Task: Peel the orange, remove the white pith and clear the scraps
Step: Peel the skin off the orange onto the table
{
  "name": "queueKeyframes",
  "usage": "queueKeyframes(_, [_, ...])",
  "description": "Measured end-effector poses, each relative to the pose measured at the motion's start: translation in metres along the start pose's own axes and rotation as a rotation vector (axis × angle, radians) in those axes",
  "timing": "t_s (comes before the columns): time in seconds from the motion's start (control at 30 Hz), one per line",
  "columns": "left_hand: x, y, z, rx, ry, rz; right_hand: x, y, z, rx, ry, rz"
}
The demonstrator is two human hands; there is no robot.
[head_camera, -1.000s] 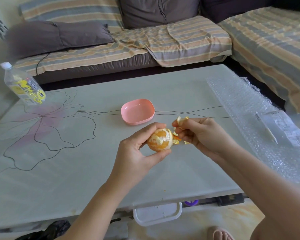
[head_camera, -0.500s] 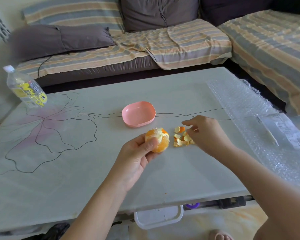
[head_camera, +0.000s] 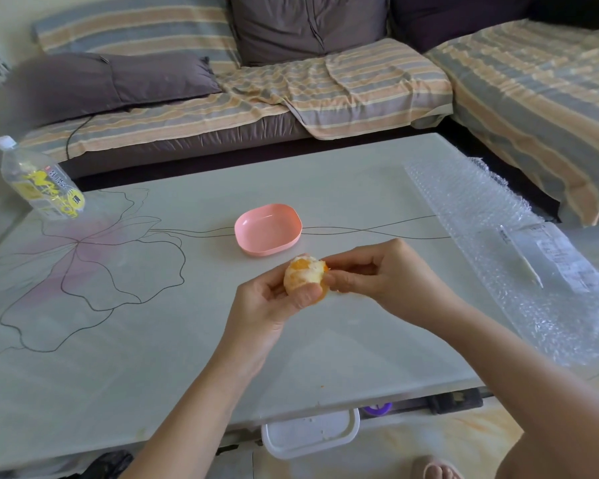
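Pink dish (head_camera: pixel 268 228), water btl (head_camera: pixel 40 181) (far left), bubble wrap (head_camera: pixel 519 250)

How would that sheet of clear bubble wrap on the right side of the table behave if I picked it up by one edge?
The clear bubble wrap sheet would probably flop and drape, since it looks thin and crinkled. It likely weighs little for its spread. The paper slip and thin white stick lying on it may slide off.

Dish (head_camera: pixel 268 229) sits mid-table (head_camera: pixel 153 357), hands just in front of it with the orange (head_camera: pixel 303 275) between them (left hand (head_camera: pixel 267 302), right hand (head_camera: pixel 388 276)). Bottle (head_camera: pixel 38 181) back-left corner, bubble wrap (head_camera: pixel 519 257) along the right edge, sofa (head_camera: pixel 291 84) behind.
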State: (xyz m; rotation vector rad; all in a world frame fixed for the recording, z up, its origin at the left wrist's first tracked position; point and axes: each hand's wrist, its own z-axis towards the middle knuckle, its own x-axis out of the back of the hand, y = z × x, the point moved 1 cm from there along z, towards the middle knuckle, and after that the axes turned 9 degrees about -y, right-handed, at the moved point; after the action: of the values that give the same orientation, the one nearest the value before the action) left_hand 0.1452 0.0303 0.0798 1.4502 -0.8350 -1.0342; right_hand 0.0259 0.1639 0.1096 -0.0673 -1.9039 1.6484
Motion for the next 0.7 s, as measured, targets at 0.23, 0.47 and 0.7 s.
queueKeyframes(0.23, [-0.006, 0.012, -0.007, -0.052, -0.028, 0.065, -0.005, -0.002, -0.004, 0.159, 0.044, -0.192])
queueKeyframes(0.47, [-0.009, 0.016, -0.010, -0.093, -0.026, 0.056, -0.012, -0.004, -0.002, 0.333, 0.157, -0.519])
queueKeyframes(0.7, [-0.007, 0.016, -0.011, -0.090, -0.016, 0.051, -0.015, -0.010, -0.003, 0.439, 0.204, -0.693])
